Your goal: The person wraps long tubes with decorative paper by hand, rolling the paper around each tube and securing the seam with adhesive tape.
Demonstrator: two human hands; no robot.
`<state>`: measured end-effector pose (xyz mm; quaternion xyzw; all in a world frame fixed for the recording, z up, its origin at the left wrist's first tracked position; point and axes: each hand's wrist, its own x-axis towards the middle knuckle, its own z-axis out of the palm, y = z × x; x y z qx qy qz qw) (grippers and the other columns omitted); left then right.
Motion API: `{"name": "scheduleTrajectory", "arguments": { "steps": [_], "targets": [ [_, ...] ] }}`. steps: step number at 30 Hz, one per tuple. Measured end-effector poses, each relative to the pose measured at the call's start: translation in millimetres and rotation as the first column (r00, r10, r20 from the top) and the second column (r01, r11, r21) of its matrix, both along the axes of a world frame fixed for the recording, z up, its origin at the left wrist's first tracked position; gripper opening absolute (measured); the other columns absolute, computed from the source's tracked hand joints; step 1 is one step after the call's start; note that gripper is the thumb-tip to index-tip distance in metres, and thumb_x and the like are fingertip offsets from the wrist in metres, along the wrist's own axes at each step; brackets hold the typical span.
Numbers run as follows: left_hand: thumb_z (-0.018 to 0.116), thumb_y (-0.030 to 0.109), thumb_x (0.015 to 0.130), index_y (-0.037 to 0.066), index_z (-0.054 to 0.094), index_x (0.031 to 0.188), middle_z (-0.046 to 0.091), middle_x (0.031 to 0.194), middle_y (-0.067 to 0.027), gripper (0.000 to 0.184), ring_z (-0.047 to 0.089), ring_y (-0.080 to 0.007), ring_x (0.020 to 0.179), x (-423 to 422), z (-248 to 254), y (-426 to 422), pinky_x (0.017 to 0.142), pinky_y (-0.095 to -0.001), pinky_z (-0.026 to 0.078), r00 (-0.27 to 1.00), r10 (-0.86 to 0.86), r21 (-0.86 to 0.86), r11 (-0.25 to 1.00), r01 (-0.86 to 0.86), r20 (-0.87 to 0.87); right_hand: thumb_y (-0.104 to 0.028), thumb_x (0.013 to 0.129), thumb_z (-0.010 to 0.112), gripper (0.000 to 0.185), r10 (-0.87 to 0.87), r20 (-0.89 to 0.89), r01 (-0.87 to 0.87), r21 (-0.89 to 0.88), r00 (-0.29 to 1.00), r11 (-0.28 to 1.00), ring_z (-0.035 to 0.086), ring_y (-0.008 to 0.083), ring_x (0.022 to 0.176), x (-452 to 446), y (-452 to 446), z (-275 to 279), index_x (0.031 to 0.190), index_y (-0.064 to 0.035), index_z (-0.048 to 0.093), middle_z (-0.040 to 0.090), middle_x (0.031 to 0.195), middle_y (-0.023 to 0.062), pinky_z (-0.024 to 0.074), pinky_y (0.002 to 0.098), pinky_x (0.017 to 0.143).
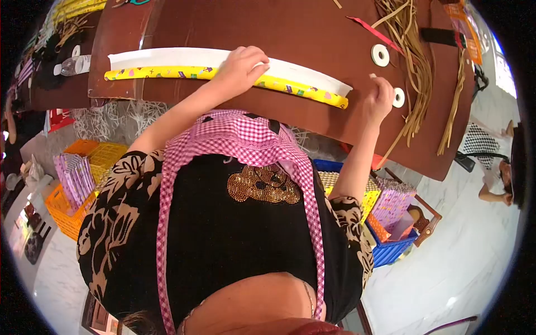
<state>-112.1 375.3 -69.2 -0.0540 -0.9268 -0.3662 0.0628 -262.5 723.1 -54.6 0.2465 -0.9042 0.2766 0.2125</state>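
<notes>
A long strip of yellow patterned paper with a white inner side lies across the brown table, its near edge folded or rolled. My left hand is closed over the middle of it, fingers curled on the white side. Off the paper's right end, my right hand is raised with its fingers bent together; whatever is between the fingertips is too small to make out. Beside that hand are two white tape rolls, one just to its right and one above it.
Brown flat strands and a red ribbon lie on the right of the table. A plastic bottle is at the left. Below the table stand an orange basket and a blue basket. Another person is at the far right.
</notes>
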Motion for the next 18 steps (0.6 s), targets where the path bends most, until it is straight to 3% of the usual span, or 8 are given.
{"name": "scheduleTrajectory", "arguments": {
  "steps": [2, 3, 5, 6, 7, 9, 11, 18],
  "targets": [
    [0.066, 0.027, 0.09, 0.006, 0.065, 0.111, 0.062, 0.119, -0.0089, 0.03, 0.056, -0.0288, 0.108, 10.3, -13.3, -12.9, 0.093, -0.043, 0.042, 0.999, -0.021, -0.106, 0.994, 0.017, -0.032, 0.005, 0.081, 0.06, 0.025, -0.096, -0.036, 0.102, 0.197, 0.995, 0.975, 0.062, 0.0326, 0.1, -24.1, 26.2, -47.9, 0.099, -0.0091, 0.069, 0.07, 0.106, 0.0079, 0.0466, 0.042, 0.09],
    [0.068, 0.028, 0.088, 0.006, 0.064, 0.112, 0.061, 0.119, -0.009, 0.033, 0.054, -0.0304, 0.112, 13.6, -15.6, -15.7, 0.096, -0.0448, 0.039, 0.997, -0.051, -0.205, 0.978, 0.038, -0.061, 0.005, 0.081, 0.06, 0.025, -0.097, -0.034, 0.102, 0.193, 0.995, 0.976, 0.062, 0.0326, 0.1, -21.8, 26.2, -52.7, 0.099, -0.0091, 0.069, 0.07, 0.106, 0.0079, 0.0466, 0.042, 0.09],
    [0.068, 0.032, 0.088, 0.006, 0.064, 0.113, 0.061, 0.121, -0.0085, 0.036, 0.053, -0.0291, 0.113, 17.5, -20.1, -16.9, 0.096, -0.0444, 0.038, 0.995, -0.088, -0.258, 0.963, 0.073, -0.049, 0.004, 0.083, 0.058, 0.024, -0.205, -0.07, 0.216, 0.377, 0.976, 0.901, 0.062, 0.0309, 0.105, -21.7, 27.8, -61.4, 0.102, -0.008, 0.069, 0.069, 0.109, 0.0097, 0.0485, 0.0403, 0.09],
    [0.068, 0.035, 0.087, 0.007, 0.063, 0.114, 0.06, 0.122, -0.0081, 0.04, 0.053, -0.0278, 0.114, 18.4, -19.7, -16.5, 0.096, -0.0441, 0.038, 0.992, -0.122, -0.304, 0.947, 0.106, -0.034, -0.001, 0.084, 0.059, 0.021, -0.252, -0.188, 0.304, 0.338, 0.949, 0.891, 0.062, 0.0314, 0.105, -18.3, 21.0, -63.1, 0.101, -0.0069, 0.069, 0.069, 0.11, 0.0102, 0.0489, 0.0422, 0.09],
    [0.068, 0.035, 0.087, 0.007, 0.063, 0.114, 0.06, 0.122, -0.0081, 0.04, 0.053, -0.0278, 0.114, 18.9, -18.6, -14.3, 0.096, -0.0441, 0.038, 0.992, -0.122, -0.304, 0.947, 0.107, -0.031, -0.001, 0.084, 0.059, 0.021, -0.252, -0.185, 0.303, 0.339, 0.95, 0.891, 0.062, 0.0314, 0.105, -10.9, 9.5, -57.2, 0.101, -0.0069, 0.069, 0.069, 0.11, 0.0102, 0.0489, 0.0422, 0.09],
    [0.069, 0.039, 0.085, 0.006, 0.061, 0.117, 0.059, 0.125, -0.0086, 0.046, 0.053, -0.0278, 0.114, 18.0, -16.9, -10.6, 0.096, -0.0441, 0.038, 0.99, -0.142, -0.355, 0.927, 0.123, -0.028, -0.004, 0.085, 0.06, 0.018, -0.093, 0.018, 0.093, 0.032, 0.995, 0.995, 0.062, 0.0311, 0.104, 7.2, -21.5, -41.9, 0.101, -0.007, 0.068, 0.069, 0.109, 0.0109, 0.0475, 0.045, 0.091],
    [0.069, 0.041, 0.085, 0.006, 0.061, 0.117, 0.059, 0.125, -0.0087, 0.048, 0.053, -0.0276, 0.115, 17.6, -15.5, -8.2, 0.096, -0.044, 0.038, 0.989, -0.143, -0.359, 0.925, 0.122, -0.033, -0.006, 0.086, 0.063, 0.017, 0.112, 0.303, -0.124, 0.022, 0.947, 0.992, 0.063, 0.0301, 0.103, 48.9, -75.3, -17.4, 0.103, -0.0079, 0.065, 0.069, 0.104, 0.0108, 0.0442, 0.0459, 0.094],
    [0.07, 0.043, 0.082, 0.005, 0.061, 0.118, 0.058, 0.126, -0.0088, 0.053, 0.054, -0.0267, 0.114, 18.4, -15.2, -3.4, 0.096, -0.0429, 0.039, 0.987, -0.16, -0.399, 0.904, 0.151, 0.012, -0.016, 0.09, 0.064, 0.027, 0.266, 0.263, -0.297, 0.086, 0.927, 0.951, 0.058, 0.0272, 0.108, 125.6, -159.4, -33.4, 0.114, -0.0056, 0.057, 0.062, 0.115, 0.0104, 0.0359, 0.0502, 0.1]
  ]
}}
